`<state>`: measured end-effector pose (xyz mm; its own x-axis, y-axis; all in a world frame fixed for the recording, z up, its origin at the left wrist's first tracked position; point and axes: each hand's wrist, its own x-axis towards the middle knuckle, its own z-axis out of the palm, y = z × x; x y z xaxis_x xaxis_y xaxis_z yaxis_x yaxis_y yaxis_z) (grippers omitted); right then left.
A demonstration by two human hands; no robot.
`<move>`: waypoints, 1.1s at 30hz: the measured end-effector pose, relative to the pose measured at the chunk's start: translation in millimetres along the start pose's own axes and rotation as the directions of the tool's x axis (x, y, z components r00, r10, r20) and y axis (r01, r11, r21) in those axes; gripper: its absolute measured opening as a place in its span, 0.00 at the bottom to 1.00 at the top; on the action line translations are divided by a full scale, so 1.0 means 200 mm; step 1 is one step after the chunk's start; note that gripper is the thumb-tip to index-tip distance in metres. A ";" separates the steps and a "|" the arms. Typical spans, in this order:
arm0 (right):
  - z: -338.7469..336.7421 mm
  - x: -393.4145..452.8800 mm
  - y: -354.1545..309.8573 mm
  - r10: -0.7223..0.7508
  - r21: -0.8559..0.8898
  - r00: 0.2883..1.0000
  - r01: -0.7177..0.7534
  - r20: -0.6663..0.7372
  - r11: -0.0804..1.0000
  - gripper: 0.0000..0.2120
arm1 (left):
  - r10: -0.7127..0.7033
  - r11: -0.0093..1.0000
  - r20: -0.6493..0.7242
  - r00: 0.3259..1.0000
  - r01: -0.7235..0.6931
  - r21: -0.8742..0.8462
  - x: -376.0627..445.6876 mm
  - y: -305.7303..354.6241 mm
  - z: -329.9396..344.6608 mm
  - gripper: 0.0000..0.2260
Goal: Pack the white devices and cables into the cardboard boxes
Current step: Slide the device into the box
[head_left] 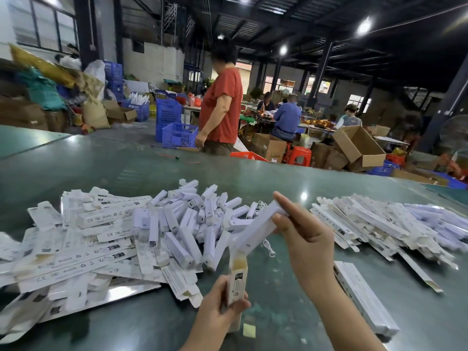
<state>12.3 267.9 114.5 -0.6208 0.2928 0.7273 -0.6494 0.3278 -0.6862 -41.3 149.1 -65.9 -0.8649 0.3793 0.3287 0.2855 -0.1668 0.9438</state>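
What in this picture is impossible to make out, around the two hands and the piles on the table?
- How far the white device sits inside the small box: head view, the box wall hides its lower end.
- Print on the box: blurred and too small.
- Left hand fingertips: hidden behind the box.
- Cable: only a short loop shows beside the device and the right hand.
- Flat boxes on the left: cut off by the picture's edge.

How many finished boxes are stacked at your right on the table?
2, as far as shows: closed boxes lying side by side at the near right of the table, right of the right hand. More may lie underneath or beyond the picture's edge.
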 end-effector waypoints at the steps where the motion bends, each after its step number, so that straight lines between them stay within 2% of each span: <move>1: -0.01 0.00 0.01 -0.007 -0.022 1.000 0.007 -0.005 1.000 0.14 | -0.010 1.000 -0.003 1.000 0.010 -0.007 0.00 0.00 0.00 0.27; 4: -0.04 -0.02 0.05 -0.017 -0.090 1.000 0.016 -0.006 0.996 0.17 | -0.024 1.000 0.023 0.999 0.023 0.009 0.00 0.01 0.00 0.26; 6: -0.05 -0.01 0.04 -0.073 -0.171 0.997 0.077 0.030 0.982 0.16 | -0.016 1.000 0.035 0.999 0.016 0.011 0.00 0.02 0.00 0.26; 10: -0.07 0.06 -0.02 -0.254 -0.318 0.936 0.324 0.242 0.891 0.17 | 0.006 1.000 0.065 0.998 -0.007 0.016 -0.01 0.04 0.01 0.24; 13: -0.06 0.12 -0.05 -0.260 -0.328 0.888 0.392 0.380 0.859 0.16 | 0.006 1.000 0.077 0.997 -0.008 0.013 -0.02 0.05 0.01 0.24; 15: -0.05 0.14 -0.05 -0.228 -0.321 0.890 0.367 0.395 0.873 0.16 | -0.001 1.000 0.076 0.997 0.000 0.011 -0.02 0.06 0.01 0.24; 20: -0.08 0.14 -0.01 -0.119 -0.307 0.942 0.220 0.315 0.926 0.16 | -0.012 1.000 0.080 0.997 0.012 0.010 -0.01 0.05 0.01 0.25; 22: -0.08 0.13 -0.01 -0.129 -0.325 0.931 0.246 0.343 0.913 0.17 | -0.016 1.000 0.073 0.997 0.016 0.004 -0.01 0.05 0.01 0.26; 26: -0.03 0.13 -0.03 -0.190 -0.378 0.858 0.396 0.477 0.837 0.15 | -0.004 1.000 0.073 0.997 0.003 0.007 -0.01 0.06 0.00 0.25; 28: -0.02 0.12 -0.02 -0.135 -0.368 0.869 0.336 0.476 0.867 0.14 | -0.007 1.000 0.059 0.998 0.007 0.008 -0.01 0.07 0.00 0.25; 31: -0.01 0.09 0.00 -0.003 -0.341 0.902 0.166 0.431 0.925 0.14 | -0.021 1.000 0.047 0.999 0.021 -0.006 -0.01 0.09 0.00 0.29; 33: -0.01 0.06 0.03 -0.014 -0.355 0.911 0.174 0.411 0.918 0.13 | -0.030 0.999 0.048 0.998 0.031 -0.019 -0.01 0.09 0.00 0.30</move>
<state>2.3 275.7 119.4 -0.7377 -0.1070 0.6666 -0.5482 0.6713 -0.4989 -33.7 145.7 -49.0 -0.8526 0.4271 0.3011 0.2501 -0.1724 0.9527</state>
